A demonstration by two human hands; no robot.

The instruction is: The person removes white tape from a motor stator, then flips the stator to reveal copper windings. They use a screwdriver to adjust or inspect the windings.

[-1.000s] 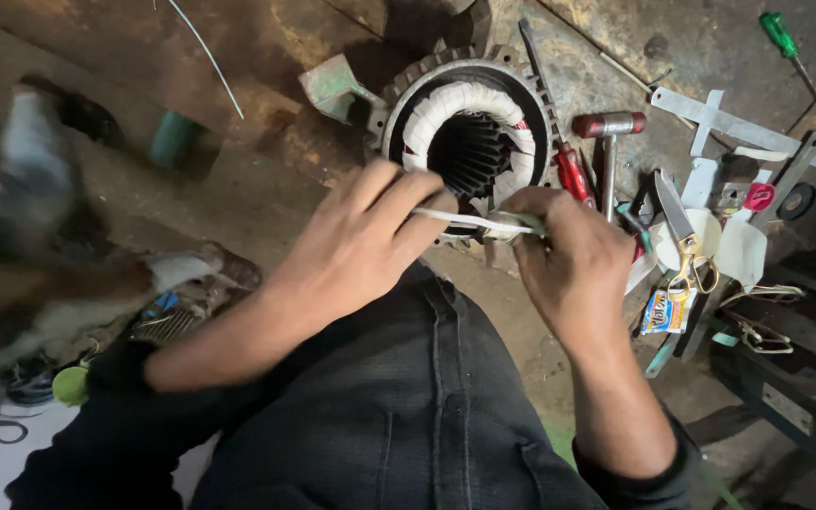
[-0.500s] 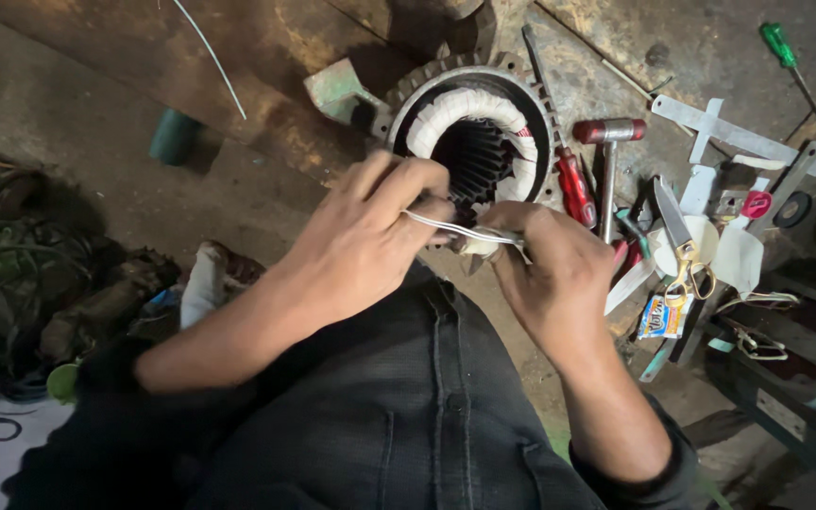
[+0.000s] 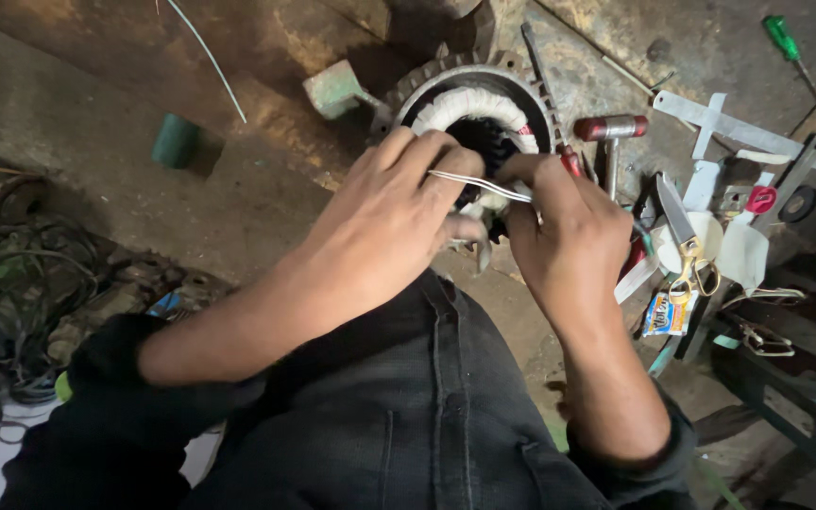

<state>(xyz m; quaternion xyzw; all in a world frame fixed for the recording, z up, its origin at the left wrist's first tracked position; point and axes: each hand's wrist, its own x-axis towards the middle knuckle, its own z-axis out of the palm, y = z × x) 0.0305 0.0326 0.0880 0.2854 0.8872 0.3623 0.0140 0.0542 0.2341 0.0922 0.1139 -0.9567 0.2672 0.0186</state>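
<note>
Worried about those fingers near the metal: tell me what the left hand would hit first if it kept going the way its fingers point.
Probably the motor stator, at its white winding, just past the left hand; depth is unclear.

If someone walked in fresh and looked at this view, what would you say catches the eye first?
First, the left hand and right hand at the centre, pinching a thin white strip stretched between them. Just behind them sits the round motor stator with its white-wrapped windings. To the right, tools lie scattered on the floor: a red-ended hammer, yellow-handled scissors and a green-handled screwdriver.
</note>
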